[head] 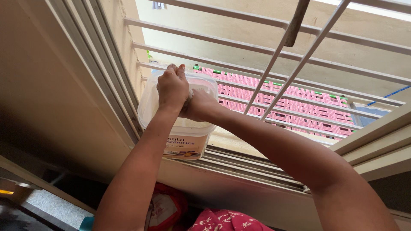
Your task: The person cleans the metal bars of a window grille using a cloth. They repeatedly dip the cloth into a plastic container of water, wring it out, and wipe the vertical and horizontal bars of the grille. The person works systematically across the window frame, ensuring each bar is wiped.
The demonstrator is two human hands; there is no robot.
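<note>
We clamp both hands, left hand (172, 87) and right hand (198, 106), on the plastic tub (184, 128); if our grip slips, it may tip off the window sill (239, 164).

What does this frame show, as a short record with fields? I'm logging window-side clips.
setting: open window with white grille bars
container: translucent plastic tub with a label, resting on the window sill track
left hand: on the tub's rim, fingers curled over the far edge
right hand: at the tub's opening, beside the left hand
outside: pink woven cot
</note>
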